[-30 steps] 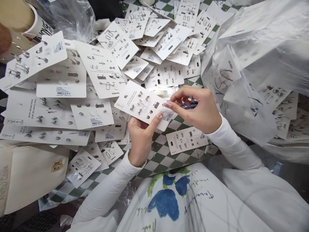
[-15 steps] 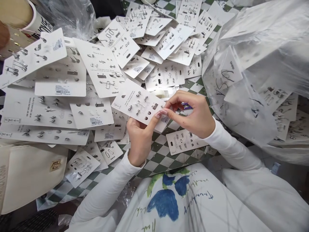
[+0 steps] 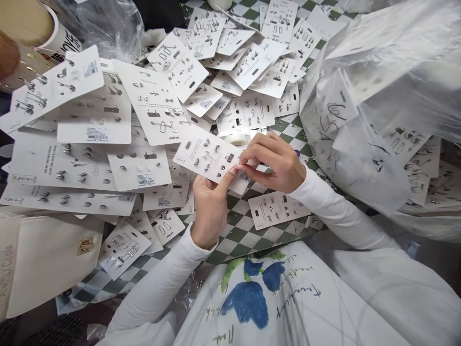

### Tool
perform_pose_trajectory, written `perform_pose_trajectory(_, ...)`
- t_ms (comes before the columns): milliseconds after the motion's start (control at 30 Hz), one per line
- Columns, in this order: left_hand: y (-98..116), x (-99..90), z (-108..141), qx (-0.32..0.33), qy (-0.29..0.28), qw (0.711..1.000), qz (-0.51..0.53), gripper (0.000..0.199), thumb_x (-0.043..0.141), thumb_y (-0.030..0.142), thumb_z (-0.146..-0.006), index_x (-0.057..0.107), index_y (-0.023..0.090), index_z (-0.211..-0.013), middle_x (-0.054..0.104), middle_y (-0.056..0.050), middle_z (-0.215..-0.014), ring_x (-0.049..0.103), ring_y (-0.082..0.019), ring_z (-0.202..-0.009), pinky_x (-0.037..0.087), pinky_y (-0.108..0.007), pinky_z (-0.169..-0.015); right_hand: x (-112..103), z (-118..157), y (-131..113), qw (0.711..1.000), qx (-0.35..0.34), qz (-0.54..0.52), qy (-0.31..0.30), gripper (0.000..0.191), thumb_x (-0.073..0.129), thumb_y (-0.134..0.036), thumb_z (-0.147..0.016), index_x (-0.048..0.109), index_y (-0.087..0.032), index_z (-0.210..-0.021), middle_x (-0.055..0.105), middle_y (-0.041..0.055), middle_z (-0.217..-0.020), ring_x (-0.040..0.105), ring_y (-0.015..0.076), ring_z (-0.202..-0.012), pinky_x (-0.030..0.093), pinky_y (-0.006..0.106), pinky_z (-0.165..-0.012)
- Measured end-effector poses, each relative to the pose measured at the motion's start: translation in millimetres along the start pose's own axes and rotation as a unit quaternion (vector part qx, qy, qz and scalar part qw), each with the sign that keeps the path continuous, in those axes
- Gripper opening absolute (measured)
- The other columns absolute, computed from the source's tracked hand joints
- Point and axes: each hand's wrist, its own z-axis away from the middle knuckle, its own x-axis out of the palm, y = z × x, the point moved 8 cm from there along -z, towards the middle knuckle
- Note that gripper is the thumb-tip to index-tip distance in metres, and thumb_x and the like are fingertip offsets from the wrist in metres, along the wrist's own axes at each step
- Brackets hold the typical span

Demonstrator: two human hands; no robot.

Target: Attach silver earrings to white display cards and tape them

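A white earring card with several small metal studs is tilted above the checkered table. My left hand grips its lower edge, thumb on the front. At the card's right end, my right hand has its fingertips pinched together against the card, close to my left thumb; anything small between them is hidden. Just behind the hands lies a roll of pale tape. Another earring card rests flat on the table below my right hand.
Many earring cards overlap at the left and back. A large clear plastic bag of cards stands at the right. A cream handbag and a white cup are at the left, on the checkered table.
My right hand has shifted slightly left, its fingers now covering more of the card's right end. The card has moved slightly right in my left hand.
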Motion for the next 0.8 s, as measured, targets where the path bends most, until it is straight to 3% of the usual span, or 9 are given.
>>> perform_pose_trajectory(167,-17.0,-3.9,30.3,-0.059,-0.028,0.998,-0.019,0.03,0.074,0.035,-0.092,0.068,0.021,-0.118,0.071,-0.011,-0.126,0.067,-0.028,-0.121,0.06,-0.038,-0.1,11.4,18.2,-0.3,0.994,-0.057,0.003,-0.091,0.009,0.059,-0.017,-0.104,0.056,-0.016,-0.096,0.065,0.004,-0.086,0.059,0.0153,-0.074,0.049,0.03,-0.066)
perform_pose_trajectory(300,-6.4,-20.1,67.8,-0.087,-0.115,0.965,-0.22,0.027,0.071,0.045,-0.094,0.065,0.021,-0.104,0.074,-0.009,-0.109,0.075,-0.025,-0.091,0.065,-0.034,-0.07,29.9,40.1,-12.1,0.976,-0.115,0.051,-0.179,0.011,0.048,-0.017,-0.109,0.054,-0.013,-0.1,0.069,0.0085,-0.092,0.062,0.0162,-0.077,0.054,0.03,-0.07)
perform_pose_trajectory(367,16.3,-37.0,76.6,-0.033,-0.098,0.887,-0.451,0.025,0.067,0.046,-0.097,0.066,0.021,-0.098,0.071,-0.003,-0.078,0.068,-0.018,-0.061,0.054,-0.027,-0.05,36.1,46.4,-13.4,0.971,-0.116,0.062,-0.198,0.016,0.042,-0.019,-0.111,0.054,-0.013,-0.101,0.069,0.0086,-0.093,0.062,0.0161,-0.078,0.056,0.03,-0.071)
perform_pose_trajectory(433,54.0,-43.9,76.5,0.121,-0.015,0.782,-0.612,0.019,0.064,0.039,-0.101,0.067,0.021,-0.099,0.065,0.0,-0.067,0.057,-0.015,-0.05,0.038,-0.027,-0.043,39.0,48.9,-13.6,0.971,-0.113,0.06,-0.201,0.017,0.042,-0.02,-0.112,0.054,-0.013,-0.102,0.069,0.009,-0.094,0.062,0.0171,-0.079,0.056,0.031,-0.073)
perform_pose_trajectory(467,65.4,-40.0,74.6,0.193,-0.003,0.75,-0.633,0.011,0.064,0.031,-0.101,0.066,0.02,-0.099,0.065,0.0,-0.071,0.057,-0.014,-0.053,0.038,-0.027,-0.045,40.0,49.5,-13.8,0.971,-0.114,0.056,-0.202,0.017,0.043,-0.02,-0.111,0.055,-0.013,-0.101,0.068,0.0094,-0.093,0.062,0.0178,-0.079,0.056,0.031,-0.073)
perform_pose_trajectory(567,56.0,-11.8,56.8,0.323,-0.169,0.759,-0.54,0.014,0.063,0.015,-0.1,0.062,0.019,-0.114,0.07,-0.005,-0.101,0.067,-0.016,-0.083,0.054,-0.028,-0.072,42.7,50.2,-12.5,0.971,-0.111,0.042,-0.208,0.018,0.042,-0.017,-0.111,0.056,-0.012,-0.1,0.067,0.0101,-0.091,0.061,0.0189,-0.078,0.056,0.032,-0.072)
perform_pose_trajectory(633,28.9,-2.4,34.4,0.274,-0.279,0.786,-0.479,0.02,0.061,0.011,-0.1,0.059,0.019,-0.118,0.066,-0.006,-0.108,0.065,-0.017,-0.093,0.054,-0.029,-0.082,44.9,50.7,-10.0,0.971,-0.1,0.039,-0.215,0.022,0.039,-0.017,-0.111,0.057,-0.012,-0.1,0.066,0.0102,-0.09,0.06,0.0191,-0.078,0.056,0.033,-0.073)
perform_pose_trajectory(667,19.7,-2.5,22.9,0.25,-0.291,0.808,-0.448,0.021,0.063,0.01,-0.098,0.059,0.019,-0.117,0.064,-0.005,-0.104,0.063,-0.015,-0.085,0.053,-0.027,-0.076,45.9,51.0,-8.9,0.971,-0.094,0.037,-0.218,0.024,0.038,-0.017,-0.112,0.057,-0.012,-0.1,0.065,0.0104,-0.09,0.06,0.0193,-0.079,0.056,0.033,-0.073)
perform_pose_trajectory(800,2.9,-3.9,5.2,0.233,-0.3,0.827,-0.416,0.018,0.067,0.01,-0.095,0.06,0.018,-0.109,0.06,-0.002,-0.096,0.057,-0.012,-0.076,0.048,-0.022,-0.063,47.3,51.5,-6.2,0.972,-0.07,0.017,-0.225,0.025,0.038,-0.02,-0.112,0.058,-0.012,-0.099,0.064,0.0103,-0.092,0.06,0.0188,-0.081,0.057,0.033,-0.075)
